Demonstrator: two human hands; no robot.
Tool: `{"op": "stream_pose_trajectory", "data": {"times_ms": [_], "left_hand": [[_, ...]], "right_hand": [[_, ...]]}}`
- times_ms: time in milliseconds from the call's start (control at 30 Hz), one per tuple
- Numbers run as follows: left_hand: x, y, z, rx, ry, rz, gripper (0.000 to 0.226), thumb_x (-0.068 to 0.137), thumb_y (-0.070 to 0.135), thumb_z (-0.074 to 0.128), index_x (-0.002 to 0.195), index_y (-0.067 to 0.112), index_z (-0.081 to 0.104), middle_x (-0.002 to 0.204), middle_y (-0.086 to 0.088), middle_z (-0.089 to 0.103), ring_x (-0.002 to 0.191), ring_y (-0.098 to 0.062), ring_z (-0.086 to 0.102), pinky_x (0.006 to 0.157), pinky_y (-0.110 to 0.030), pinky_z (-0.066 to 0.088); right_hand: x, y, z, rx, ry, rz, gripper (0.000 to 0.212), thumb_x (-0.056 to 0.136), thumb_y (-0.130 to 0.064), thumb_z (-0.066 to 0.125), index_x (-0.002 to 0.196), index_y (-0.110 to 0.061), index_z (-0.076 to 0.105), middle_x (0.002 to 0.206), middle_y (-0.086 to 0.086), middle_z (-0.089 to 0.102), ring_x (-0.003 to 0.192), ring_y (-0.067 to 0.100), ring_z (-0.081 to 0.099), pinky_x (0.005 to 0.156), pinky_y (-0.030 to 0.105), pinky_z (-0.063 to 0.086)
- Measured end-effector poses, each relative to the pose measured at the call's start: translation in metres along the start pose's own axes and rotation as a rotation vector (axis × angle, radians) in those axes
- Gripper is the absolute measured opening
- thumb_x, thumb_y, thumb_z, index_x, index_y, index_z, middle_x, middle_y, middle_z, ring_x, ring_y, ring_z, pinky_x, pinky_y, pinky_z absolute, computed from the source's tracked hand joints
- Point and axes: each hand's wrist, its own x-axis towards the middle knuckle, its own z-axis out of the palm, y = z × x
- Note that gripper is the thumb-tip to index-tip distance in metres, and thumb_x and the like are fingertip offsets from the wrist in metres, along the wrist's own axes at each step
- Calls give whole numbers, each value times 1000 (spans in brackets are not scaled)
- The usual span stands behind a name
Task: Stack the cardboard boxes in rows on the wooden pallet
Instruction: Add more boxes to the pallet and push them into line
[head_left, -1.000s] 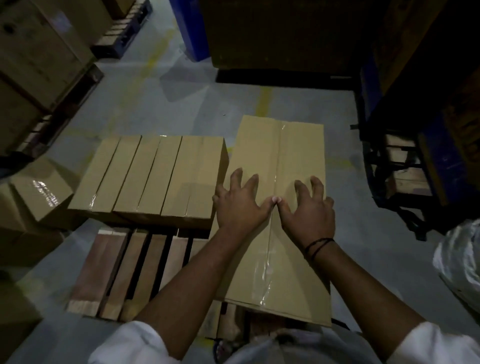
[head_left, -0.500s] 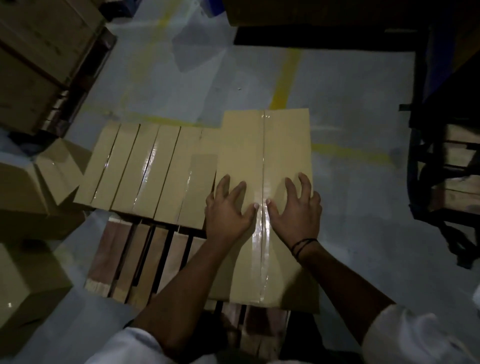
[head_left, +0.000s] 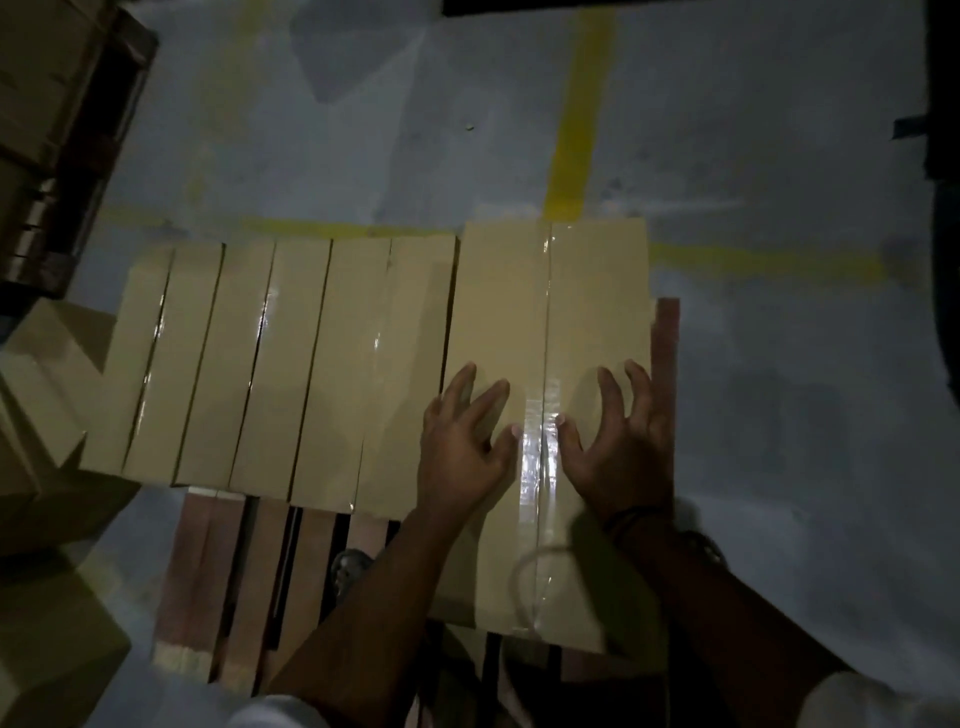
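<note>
Grey concrete floor (head_left: 363, 130) with yellow lines (head_left: 571, 130); wooden pallet (head_left: 197, 571) partly loaded.
Your left hand (head_left: 462, 447) and right hand (head_left: 621, 447) rest on top of the taped cardboard box (head_left: 550, 312), fingers spread apart, thumbs beside the centre tape seam (head_left: 537, 457), clutching nothing. That box lies at the pallet's right side, touching the row of boxes (head_left: 285, 364) to its left and reaching nearer to you. Loose boxes (head_left: 41, 395) sit left of the pallet.

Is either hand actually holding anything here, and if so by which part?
Nothing is held. The left hand and right hand lie spread on the top face of the cardboard box, either side of its taped seam.
</note>
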Motion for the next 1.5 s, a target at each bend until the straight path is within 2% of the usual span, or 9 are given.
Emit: {"op": "stream_pose_trajectory", "data": {"times_ms": [367, 600, 733, 900, 1033, 1133, 1200, 1333, 1500], "left_hand": [[77, -79, 24, -81, -35, 124, 51, 92, 39, 66, 142, 37, 57, 164, 16, 29, 149, -22, 30, 115, -47, 38], [85, -106, 34, -73, -237, -49, 68, 94, 35, 70, 153, 42, 38, 171, 9, 1, 155, -24, 7, 117, -44, 24], [64, -111, 40, 11, -325, -126, 76, 94, 40, 70, 158, 38, 29, 171, 2, -2, 155, -28, -3, 120, -53, 24], [43, -113, 57, 211, -432, -152, 96, 92, 52, 67, 163, 39, 4, 168, 1, -24, 154, -35, -18, 123, -58, 17], [34, -105, 65, 304, -444, -188, 104, 93, 51, 66, 161, 39, -12, 165, -4, -33, 153, -37, -22, 124, -52, 9], [27, -103, 67, 340, -415, -244, 106, 93, 52, 64, 160, 39, -16, 164, -10, -32, 153, -39, -21, 125, -52, 9], [23, -105, 67, 342, -403, -257, 107, 93, 53, 64, 159, 37, -19, 164, -12, -33, 153, -39, -21, 124, -51, 9], [20, -109, 64, 323, -396, -261, 111, 91, 53, 67, 160, 35, -18, 164, -10, -34, 153, -34, -23, 124, -50, 14], [21, -111, 59, 329, -421, -255, 117, 87, 55, 71, 159, 36, -19, 164, -7, -35, 154, -32, -23, 123, -49, 17]], "right_hand": [[56, 8, 96, 13, 136, -30, 64, 88, -47, 61, 142, -11, 54, 152, 19, 41, 133, 39, 45, 104, 52, 43], [74, 38, 115, 291, -100, 211, 91, 84, -48, 62, 158, -24, 15, 163, 8, 16, 147, 34, 28, 115, 54, 35], [66, 50, 115, 363, -184, 233, 87, 90, -38, 67, 158, -23, 16, 158, 12, 31, 141, 35, 37, 113, 53, 39], [52, 56, 114, 407, -279, 272, 81, 93, -23, 70, 159, -11, 23, 160, 11, 33, 147, 29, 31, 118, 31, 26], [42, 69, 118, 507, -373, 412, 77, 93, -21, 70, 157, -13, 28, 155, 13, 41, 142, 32, 38, 119, 45, 32], [39, 75, 117, 656, -420, 499, 64, 95, -9, 65, 152, -17, 38, 131, 11, 59, 126, 33, 50, 113, 54, 38], [40, 77, 113, 728, -450, 516, 63, 95, 2, 61, 149, -20, 38, 120, 1, 58, 117, 26, 51, 106, 43, 43], [42, 75, 107, 636, -496, 444, 68, 95, -4, 64, 155, -10, 33, 145, 15, 50, 131, 34, 48, 109, 39, 40], [47, 79, 105, 572, -524, 357, 72, 92, -8, 70, 155, -9, 34, 148, 12, 50, 135, 29, 47, 113, 40, 39]]}}
